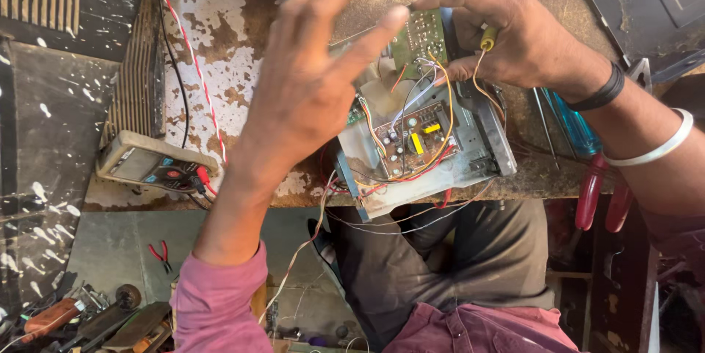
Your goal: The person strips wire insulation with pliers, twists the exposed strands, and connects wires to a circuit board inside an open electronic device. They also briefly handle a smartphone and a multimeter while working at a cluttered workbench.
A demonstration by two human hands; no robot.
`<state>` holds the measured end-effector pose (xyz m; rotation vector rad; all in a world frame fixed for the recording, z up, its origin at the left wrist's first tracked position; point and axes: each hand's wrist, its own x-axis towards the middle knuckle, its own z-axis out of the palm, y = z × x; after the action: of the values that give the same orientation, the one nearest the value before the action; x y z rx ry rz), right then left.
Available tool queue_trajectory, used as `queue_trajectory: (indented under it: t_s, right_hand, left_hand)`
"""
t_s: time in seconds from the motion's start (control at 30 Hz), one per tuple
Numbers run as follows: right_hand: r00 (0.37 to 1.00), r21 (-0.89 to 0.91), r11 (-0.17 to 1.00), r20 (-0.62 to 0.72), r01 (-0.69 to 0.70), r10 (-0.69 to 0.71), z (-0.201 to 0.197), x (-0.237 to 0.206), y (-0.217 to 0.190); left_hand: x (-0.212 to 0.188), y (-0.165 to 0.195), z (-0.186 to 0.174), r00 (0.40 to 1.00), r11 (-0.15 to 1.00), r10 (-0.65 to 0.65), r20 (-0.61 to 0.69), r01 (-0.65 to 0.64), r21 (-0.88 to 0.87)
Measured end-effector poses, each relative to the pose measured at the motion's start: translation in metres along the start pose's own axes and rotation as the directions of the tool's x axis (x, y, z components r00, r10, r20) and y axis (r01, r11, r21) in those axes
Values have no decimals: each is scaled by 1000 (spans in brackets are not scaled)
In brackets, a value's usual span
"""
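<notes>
An opened metal electronics chassis (470, 166) lies on the worn workbench (220, 67), with a brown circuit board (415, 140) and many coloured wires inside. My left hand (305, 92) is raised above its left side, fingers spread and holding nothing; the fingertips reach toward a small green circuit board (418, 39). My right hand (507, 34) grips that green board at its right edge and lifts it upright over the chassis. A yellow-tipped part (487, 39) sits between the fingers of that hand.
A multimeter (150, 166) with red and black leads rests at the bench's left edge, beside a ribbed heat sink (139, 74). Red-handled pliers (598, 195) and a blue-handled tool (576, 129) lie right. Small red cutters (160, 254) and tools (88, 320) lie on the floor.
</notes>
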<state>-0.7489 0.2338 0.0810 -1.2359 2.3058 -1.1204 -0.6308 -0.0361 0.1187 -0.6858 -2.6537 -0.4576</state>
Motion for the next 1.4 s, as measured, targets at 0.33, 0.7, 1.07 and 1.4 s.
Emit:
queue_trajectory:
  t_s: [0.33, 0.7, 1.07, 1.4]
  right_hand:
    - [1000, 62, 998, 8, 6, -7, 2, 0, 4]
    - [997, 80, 994, -8, 77, -77, 1, 4, -1]
    - [995, 35, 995, 17, 95, -95, 4, 0, 10]
    - [997, 78, 994, 19, 78, -80, 5, -3, 12]
  left_hand:
    - [5, 0, 33, 990, 953, 118, 71, -133, 271]
    - [3, 3, 32, 988, 953, 104, 113, -131, 273]
    - [7, 2, 26, 991, 981, 56, 118, -76, 180]
    - [3, 1, 36, 989, 952, 107, 102, -132, 278]
